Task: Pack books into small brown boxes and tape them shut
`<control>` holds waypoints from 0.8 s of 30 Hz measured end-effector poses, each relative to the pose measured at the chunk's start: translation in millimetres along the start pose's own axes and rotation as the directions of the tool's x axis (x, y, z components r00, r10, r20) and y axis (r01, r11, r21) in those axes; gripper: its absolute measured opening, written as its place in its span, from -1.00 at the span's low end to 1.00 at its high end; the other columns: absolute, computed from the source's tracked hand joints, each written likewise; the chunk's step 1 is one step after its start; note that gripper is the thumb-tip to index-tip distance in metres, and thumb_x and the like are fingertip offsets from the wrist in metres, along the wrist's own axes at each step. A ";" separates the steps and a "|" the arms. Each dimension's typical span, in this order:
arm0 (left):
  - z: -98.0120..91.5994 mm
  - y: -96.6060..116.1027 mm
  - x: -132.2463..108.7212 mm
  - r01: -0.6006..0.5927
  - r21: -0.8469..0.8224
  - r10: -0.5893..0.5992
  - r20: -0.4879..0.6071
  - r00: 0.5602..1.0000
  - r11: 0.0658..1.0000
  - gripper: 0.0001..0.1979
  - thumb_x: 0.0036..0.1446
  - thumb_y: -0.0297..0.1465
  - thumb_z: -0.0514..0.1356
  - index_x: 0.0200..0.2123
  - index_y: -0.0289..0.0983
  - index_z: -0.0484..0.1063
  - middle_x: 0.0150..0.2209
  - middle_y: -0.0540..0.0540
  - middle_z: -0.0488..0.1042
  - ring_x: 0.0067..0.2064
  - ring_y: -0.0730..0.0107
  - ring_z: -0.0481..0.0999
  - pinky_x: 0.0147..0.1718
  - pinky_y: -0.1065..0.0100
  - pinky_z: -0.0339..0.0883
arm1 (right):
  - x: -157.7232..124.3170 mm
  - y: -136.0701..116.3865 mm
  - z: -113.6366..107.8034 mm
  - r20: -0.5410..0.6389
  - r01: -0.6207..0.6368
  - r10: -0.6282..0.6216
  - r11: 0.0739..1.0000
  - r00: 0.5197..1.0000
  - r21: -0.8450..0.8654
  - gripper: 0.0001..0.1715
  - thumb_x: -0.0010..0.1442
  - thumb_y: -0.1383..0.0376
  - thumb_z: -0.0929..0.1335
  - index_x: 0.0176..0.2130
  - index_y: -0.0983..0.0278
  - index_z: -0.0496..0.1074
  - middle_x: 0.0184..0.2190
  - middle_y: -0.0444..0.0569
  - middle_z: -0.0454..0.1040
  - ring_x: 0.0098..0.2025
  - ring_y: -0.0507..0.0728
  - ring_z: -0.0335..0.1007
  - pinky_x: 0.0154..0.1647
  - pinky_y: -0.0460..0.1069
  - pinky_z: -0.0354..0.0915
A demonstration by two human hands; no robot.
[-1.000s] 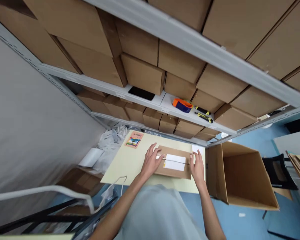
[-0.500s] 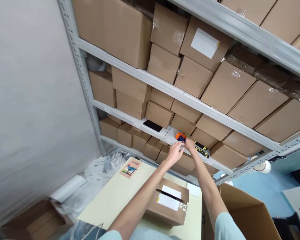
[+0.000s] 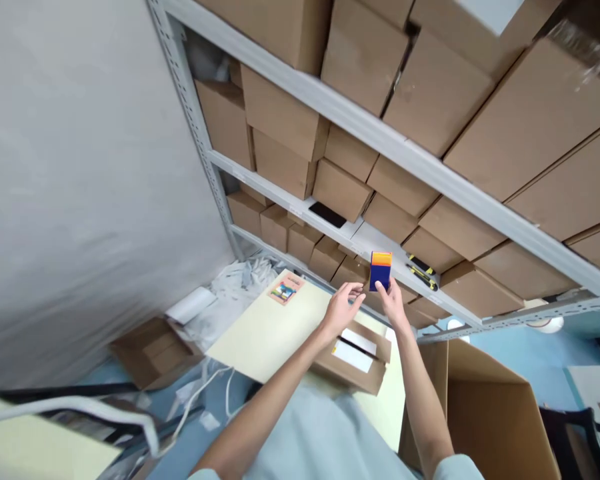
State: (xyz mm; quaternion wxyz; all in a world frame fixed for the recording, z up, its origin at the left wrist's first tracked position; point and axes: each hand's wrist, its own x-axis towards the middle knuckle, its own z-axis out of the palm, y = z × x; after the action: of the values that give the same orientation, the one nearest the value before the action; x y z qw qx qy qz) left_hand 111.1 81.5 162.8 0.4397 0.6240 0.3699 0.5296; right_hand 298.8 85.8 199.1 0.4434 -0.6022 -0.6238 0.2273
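Carton (image 3: 355, 378), closed-up brown cardboard, rests on a pale yellow table (image 3: 260, 333); take it as the centre of a clock face. A white label (image 3: 350, 357) lies across its top, and a dark line runs through that label, along what looks like the seam between the flaps. As far as can be judged, the labelling is done while the seam is not fully shut; whether tape covers it is too small to tell.

At about one o'clock from the carton, the right hand (image 3: 393, 304) grips an upright orange-and-blue block (image 3: 381, 270), thumb pressed on its blue face and the other fingers mostly hidden behind. The block is clear of the shelf (image 3: 373, 237) beyond and well short of the carton, so it appears not to have been put to use on it yet.

Near twelve o'clock, the left hand (image 3: 343, 310) is half open, fingers loosely curved and thumb apart, holding nothing. Its fingertips are just beside the block, seemingly without touching.

Farther out, at one to two o'clock, yellow-and-black cutters (image 3: 422, 277) lie on the shelf. A colourful picture card (image 3: 286, 289) lies flat at ten o'clock.
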 end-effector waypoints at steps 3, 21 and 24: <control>-0.7 15.1 -31.8 0.039 -0.039 -0.038 0.036 0.999 0.998 -0.82 0.39 -0.23 0.28 -0.01 -0.14 0.55 -0.07 -0.15 0.63 -0.07 0.20 0.70 0.00 0.15 0.66 | -70.0 -25.0 9.7 -0.008 -0.087 0.090 0.984 0.996 0.156 -0.46 0.47 -0.11 0.33 0.12 0.25 0.49 0.00 0.13 0.64 0.03 0.27 0.58 0.13 0.13 0.50; -70.8 96.3 -72.6 -0.044 -0.017 0.046 0.182 0.982 0.999 -0.61 0.38 -0.25 0.34 0.20 -0.24 0.53 0.03 -0.21 0.62 -0.02 0.24 0.65 0.01 0.24 0.58 | -169.2 -90.9 -13.5 0.029 -0.144 0.144 0.990 0.989 -0.005 -0.46 0.37 -0.19 0.47 -0.01 0.18 0.62 -0.11 0.08 0.69 -0.12 0.27 0.64 -0.06 0.12 0.58; -86.9 113.4 -56.9 -0.121 -0.011 0.121 0.166 0.979 0.993 -0.55 0.37 -0.18 0.34 0.23 -0.22 0.54 0.09 -0.25 0.60 0.04 0.18 0.62 0.02 0.18 0.60 | -174.0 -96.2 -21.4 0.080 -0.035 0.045 0.992 0.996 -0.118 -0.62 0.43 -0.07 0.46 -0.05 0.17 0.59 -0.12 0.07 0.67 -0.10 0.26 0.61 -0.06 0.12 0.57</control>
State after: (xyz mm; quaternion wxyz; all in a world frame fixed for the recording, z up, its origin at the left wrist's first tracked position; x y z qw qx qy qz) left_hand 15.5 3.9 254.9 0.4364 0.6870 0.2931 0.5017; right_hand 243.0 -101.8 239.9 0.3769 -0.6296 -0.6415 0.2239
